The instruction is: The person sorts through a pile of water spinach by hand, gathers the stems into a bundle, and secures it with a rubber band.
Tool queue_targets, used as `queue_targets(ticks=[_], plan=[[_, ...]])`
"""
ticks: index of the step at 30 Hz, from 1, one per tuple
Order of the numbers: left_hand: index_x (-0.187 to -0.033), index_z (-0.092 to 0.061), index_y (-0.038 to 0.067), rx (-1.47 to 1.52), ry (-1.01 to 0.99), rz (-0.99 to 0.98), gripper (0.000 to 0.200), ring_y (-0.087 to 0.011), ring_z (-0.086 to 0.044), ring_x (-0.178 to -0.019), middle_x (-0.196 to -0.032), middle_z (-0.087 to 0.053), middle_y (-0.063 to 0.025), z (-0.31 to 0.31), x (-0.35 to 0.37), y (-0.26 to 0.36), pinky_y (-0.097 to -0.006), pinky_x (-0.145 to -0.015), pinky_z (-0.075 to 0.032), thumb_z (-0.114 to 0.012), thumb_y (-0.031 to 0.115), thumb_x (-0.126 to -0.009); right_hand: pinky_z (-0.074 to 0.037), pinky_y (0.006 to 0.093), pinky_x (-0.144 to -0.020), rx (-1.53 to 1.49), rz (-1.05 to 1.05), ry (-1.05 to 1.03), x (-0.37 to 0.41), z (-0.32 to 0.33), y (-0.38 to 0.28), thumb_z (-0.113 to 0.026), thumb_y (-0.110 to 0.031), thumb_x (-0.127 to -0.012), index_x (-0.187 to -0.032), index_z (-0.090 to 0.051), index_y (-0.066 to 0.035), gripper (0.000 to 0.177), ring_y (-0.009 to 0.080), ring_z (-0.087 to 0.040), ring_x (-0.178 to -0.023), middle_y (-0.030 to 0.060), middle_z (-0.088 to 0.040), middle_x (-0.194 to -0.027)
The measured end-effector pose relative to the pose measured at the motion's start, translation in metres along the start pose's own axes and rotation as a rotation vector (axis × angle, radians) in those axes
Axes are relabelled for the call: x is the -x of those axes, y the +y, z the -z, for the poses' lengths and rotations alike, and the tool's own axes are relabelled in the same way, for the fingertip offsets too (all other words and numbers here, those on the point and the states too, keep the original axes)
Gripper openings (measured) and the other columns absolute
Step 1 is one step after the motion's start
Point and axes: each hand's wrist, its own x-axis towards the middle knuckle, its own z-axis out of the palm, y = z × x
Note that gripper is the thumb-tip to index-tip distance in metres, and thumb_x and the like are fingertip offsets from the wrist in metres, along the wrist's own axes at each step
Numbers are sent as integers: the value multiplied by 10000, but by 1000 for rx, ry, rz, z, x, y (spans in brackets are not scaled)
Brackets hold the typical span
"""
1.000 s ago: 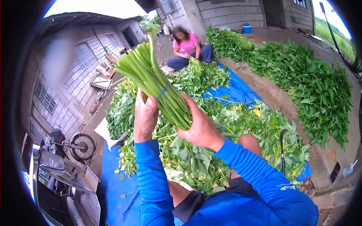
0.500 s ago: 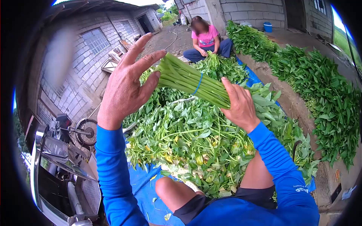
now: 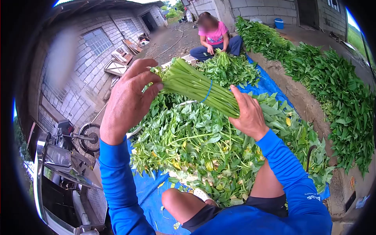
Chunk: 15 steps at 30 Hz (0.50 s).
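Note:
A bundle of green stems (image 3: 188,80), which looks like water spinach, is tied with a blue band (image 3: 206,91) and held up tilted before me. My right hand (image 3: 250,117) grips it beyond the band, thumb on top, its leaves hanging past the hand. At the cut stem ends, my left hand (image 3: 129,98) is closed, with fingers curled and the thumb near the index fingertip. Whatever lies between those fingers is too small to make out. Below spreads a heap of loose leafy greens (image 3: 196,133), some leaves yellowed.
A blue tarp (image 3: 147,196) lies under the heap. Across it sits a person in a pink shirt (image 3: 214,35), hands on another bunch of greens (image 3: 229,68). Rows of leafy bundles (image 3: 325,86) line the right side. A motorcycle (image 3: 74,135) stands at left.
My left hand has gone from spread fingers to curled ones at the stem ends. The bundle stays in my right hand. The other person's hands have moved slightly apart.

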Motion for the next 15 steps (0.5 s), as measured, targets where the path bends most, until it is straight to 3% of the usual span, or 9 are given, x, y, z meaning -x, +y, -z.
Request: queue_targets(ticks=[2, 3, 6, 8, 9, 11, 12, 14, 15], plan=[[-1086, -744, 0, -19, -24, 72, 181, -361, -690, -1170, -1326, -672, -151, -7, 0, -13, -442, -978, -544, -762, 120, -953, -473, 476, -928, 9, 33, -9, 1, -3, -3, -934, -115, -691, -1673, -322, -117, 1157, 337, -642, -1125, 133, -647, -1201], [-1112, -751, 15, -47, -14, 100, 199, -383, -707, -1073, -1205, -713, -147, -12, -1, -19, -438, -921, -548, -741, 151, -966, -473, 476, -926, 14, 49, -12, 1, -4, -5, -934, -115, -691, -1674, -318, -119, 1161, 338, -643, -1125, 135, -648, -1200], [-1126, -746, 4, -312, 229, 478, 247, -352, -750, -965, -1174, -737, -167, -45, -13, -44, -456, -850, -583, -710, 215, -1002, -473, 480, -924, 17, 41, -62, 6, -12, -12, -938, -117, -687, -1680, -305, -114, 1177, 336, -643, -1132, 137, -649, -1208], [-1138, -729, -5, 80, 669, 535, 298, -294, -764, -931, -1166, -754, -160, -72, -3, -92, -436, -808, -589, -651, 271, -1060, -472, 485, -921, 5, 36, -69, 8, -18, -13, -926, -118, -700, -1687, -286, -103, 1176, 335, -642, -1100, 134, -647, -1186], [-1220, -680, -12, 631, 829, 729, 347, -253, -762, -949, -1185, -751, -159, -80, 12, -90, -389, -805, -596, -621, 301, -1082, -472, 486, -920, -2, 31, -73, 8, -19, -14, -922, -117, -705, -1688, -283, -100, 1173, 336, -641, -1089, 133, -645, -1178], [-1357, -577, 4, 1109, 1137, 894, 505, -268, -752, -1028, -1210, -735, -178, -113, 48, -41, -353, -893, -596, -599, 425, -1078, -471, 487, -906, -12, 34, -56, 9, -16, -17, -909, -122, -723, -1692, -269, -97, 1162, 339, -638, -1044, 136, -638, -1141], [-1432, -541, -14, 1174, 1067, 943, 660, -313, -707, -1192, -1319, -691, -213, -144, 70, -19, -399, -1019, -563, -585, 538, -1072, -471, 488, -900, -27, 40, -26, 9, -20, -16, -914, -131, -722, -1697, -254, -97, 1178, 342, -639, -1040, 144, -632, -1141], [-1566, -422, -59, 1443, 751, 859, 933, -342, -567, -1410, -1526, -562, -237, -200, 93, 39, -451, -1163, -470, -700, 620, -988, -488, 510, -967, -59, 6, -62, 8, -16, -28, -915, -126, -708, -1682, -269, -85, 1169, 380, -653, -1143, 200, -638, -1309], [-1590, -385, -66, 1371, 640, 682, 1046, -336, -500, -1469, -1591, -495, -234, -221, 88, 50, -460, -1208, -414, -737, 668, -933, -493, 515, -981, -115, 23, -40, 8, -20, -34, -907, -136, -722, -1675, -274, -84, 1146, 382, -653, -1155, 202, -636, -1314]])
